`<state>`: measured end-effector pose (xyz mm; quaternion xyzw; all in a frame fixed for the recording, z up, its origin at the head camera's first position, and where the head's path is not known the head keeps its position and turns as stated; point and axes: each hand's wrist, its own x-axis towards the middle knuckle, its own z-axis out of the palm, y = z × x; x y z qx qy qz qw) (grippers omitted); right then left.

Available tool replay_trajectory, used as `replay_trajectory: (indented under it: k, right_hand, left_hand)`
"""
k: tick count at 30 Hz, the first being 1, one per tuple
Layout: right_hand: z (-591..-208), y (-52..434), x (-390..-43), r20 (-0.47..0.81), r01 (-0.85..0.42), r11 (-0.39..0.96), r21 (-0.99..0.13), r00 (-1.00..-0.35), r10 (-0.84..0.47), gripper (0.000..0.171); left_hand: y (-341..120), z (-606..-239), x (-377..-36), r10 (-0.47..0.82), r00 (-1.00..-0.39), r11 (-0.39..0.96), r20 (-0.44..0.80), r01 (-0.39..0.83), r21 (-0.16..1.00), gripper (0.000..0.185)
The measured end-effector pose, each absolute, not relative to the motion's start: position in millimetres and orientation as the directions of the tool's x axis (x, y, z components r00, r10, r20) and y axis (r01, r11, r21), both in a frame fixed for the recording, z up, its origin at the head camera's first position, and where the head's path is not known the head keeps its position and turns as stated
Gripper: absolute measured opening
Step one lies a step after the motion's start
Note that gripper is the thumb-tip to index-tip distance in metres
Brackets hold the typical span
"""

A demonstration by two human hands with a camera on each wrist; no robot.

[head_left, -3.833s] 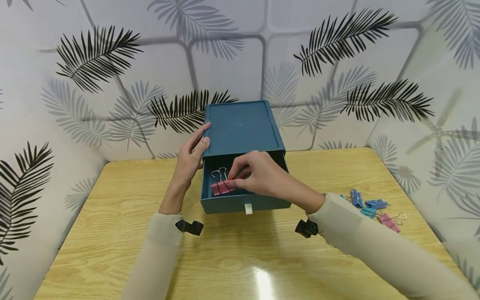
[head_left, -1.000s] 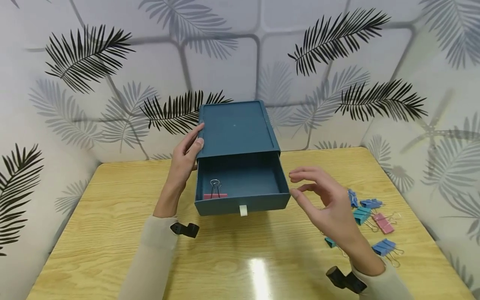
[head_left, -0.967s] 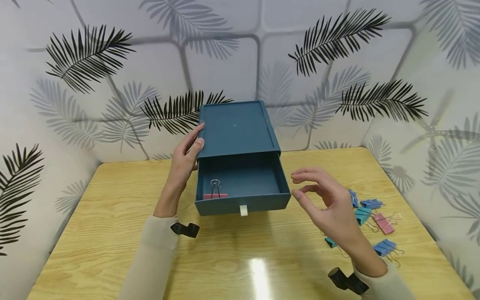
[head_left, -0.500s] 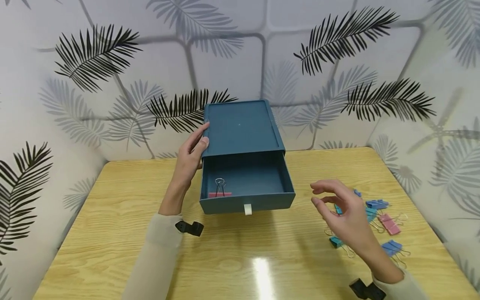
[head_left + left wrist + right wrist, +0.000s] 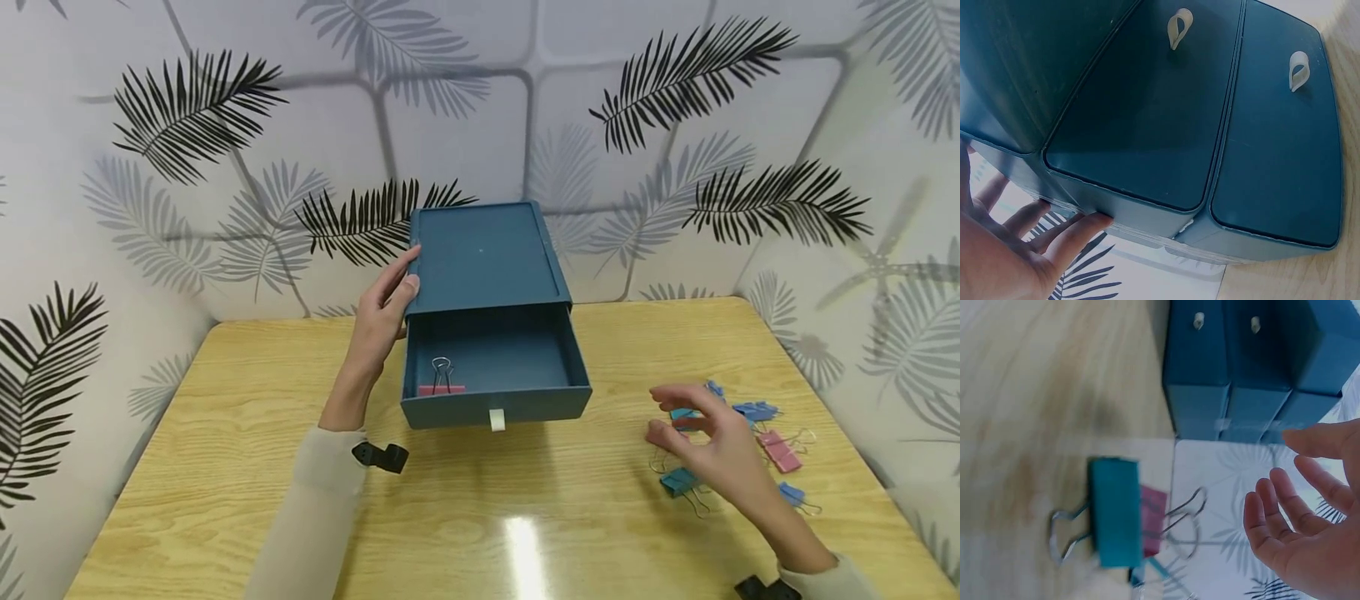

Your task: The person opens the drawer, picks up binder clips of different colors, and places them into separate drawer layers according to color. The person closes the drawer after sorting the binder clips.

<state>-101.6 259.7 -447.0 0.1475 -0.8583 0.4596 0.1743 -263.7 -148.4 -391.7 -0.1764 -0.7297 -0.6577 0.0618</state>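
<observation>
A dark blue drawer box stands at the table's back middle with its top drawer pulled out. One pink binder clip lies in the drawer's front left corner. My left hand rests on the box's left side, fingers straight against the wall. My right hand hovers with relaxed, spread fingers and holds nothing. It is just above a heap of binder clips on the table's right. A teal clip lies nearest below it.
The wooden table is enclosed by leaf-patterned walls close at the back and both sides. Two lower drawers with white pull tabs are pushed in. Blue and pink clips lie scattered by the right wall.
My right hand has left the pink clip in the drawer and moved right and down to the heap of clips. The left hand has stayed on the box.
</observation>
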Motion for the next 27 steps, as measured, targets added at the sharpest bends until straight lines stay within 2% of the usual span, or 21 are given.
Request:
replay_trajectory:
  k: [6, 10, 18, 27]
  right_hand:
    - [-458, 278, -99, 0.339, -0.334, 0.597, -0.729, -0.935, -0.109, 0.046]
    - [-464, 288, -100, 0.339, -0.345, 0.625, -0.700, -0.931, -0.134, 0.048]
    - [-472, 296, -104, 0.264, -0.282, 0.683, -0.674, -0.955, -0.134, 0.040]
    - [-485, 299, -110, 0.256, -0.289, 0.685, -0.668, -0.955, -0.153, 0.040]
  left_hand:
    - [-147, -391, -263, 0.183, -0.927, 0.056, 0.327, 0.342, 0.938, 0.047]
    - [-148, -391, -264, 0.185, -0.929, 0.045, 0.322, 0.335, 0.941, 0.048]
    - [-151, -391, -264, 0.177, -0.923, 0.076, 0.343, 0.360, 0.930, 0.046]
    - [-151, -389, -265, 0.193, -0.928, 0.073, 0.318, 0.337, 0.939, 0.049]
